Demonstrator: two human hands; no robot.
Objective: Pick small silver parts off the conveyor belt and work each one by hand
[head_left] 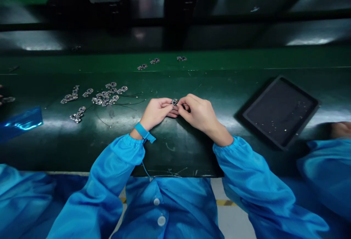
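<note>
Left hand (pixel 155 112) pinches a small circuit board (pixel 174 102); right hand (pixel 199 112) works at its edge, grip indeterminable. Step appears to be fine handling; the next move calls for steady support.

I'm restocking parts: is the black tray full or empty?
Neither: small pale pieces lie in the black tray, scattered with gaps between them.

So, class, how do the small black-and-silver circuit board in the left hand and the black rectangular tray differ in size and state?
The small black-and-silver circuit board is tiny; the black rectangular tray is far larger.

The board is held in the left hand, with the right hand at its edge; the tray lies diagonally on the dark green tabletop.

Both look mostly dark.
</note>
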